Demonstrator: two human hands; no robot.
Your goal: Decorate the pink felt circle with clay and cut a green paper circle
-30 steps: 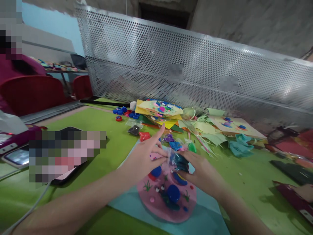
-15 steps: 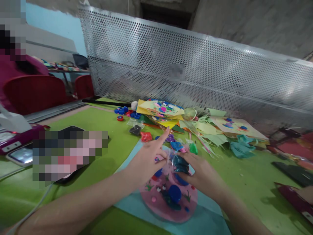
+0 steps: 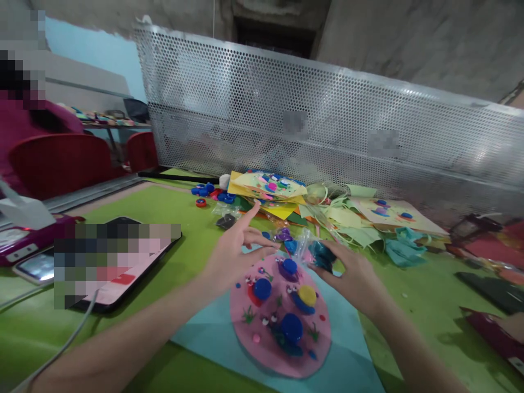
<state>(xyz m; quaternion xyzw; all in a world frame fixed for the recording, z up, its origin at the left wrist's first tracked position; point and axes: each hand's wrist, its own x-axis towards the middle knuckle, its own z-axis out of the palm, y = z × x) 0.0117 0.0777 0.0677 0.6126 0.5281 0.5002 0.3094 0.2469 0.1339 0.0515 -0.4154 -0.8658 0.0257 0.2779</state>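
Observation:
My right hand (image 3: 347, 278) grips a small clear plastic bag of dark teal clay (image 3: 322, 255), its loose open end towards the left. My left hand (image 3: 235, 243) hovers left of the bag, index finger stretched out, thumb and middle fingertips pinched; anything between them is too small to make out. Below both hands lies a round pink card (image 3: 272, 357) on a light blue sheet (image 3: 347, 355). Clay snails with googly eyes and bottle-cap shells sit on it: three blue caps (image 3: 292, 327) and a yellow cap (image 3: 307, 296). Little green clay grass tufts (image 3: 248, 315) stand among them.
A tablet (image 3: 123, 284) with a cable lies left. Behind are loose bottle caps (image 3: 200, 202), bagged purple clay (image 3: 283, 234), stacked craft cards (image 3: 266, 185), paper scraps (image 3: 347, 218) and a perforated metal panel (image 3: 245, 109). Another person's hand (image 3: 511, 327) shows at the right edge.
My hands have moved apart: the left went left and up, off the bag, and the right drew the bag rightwards. The snails on the pink card are now uncovered.

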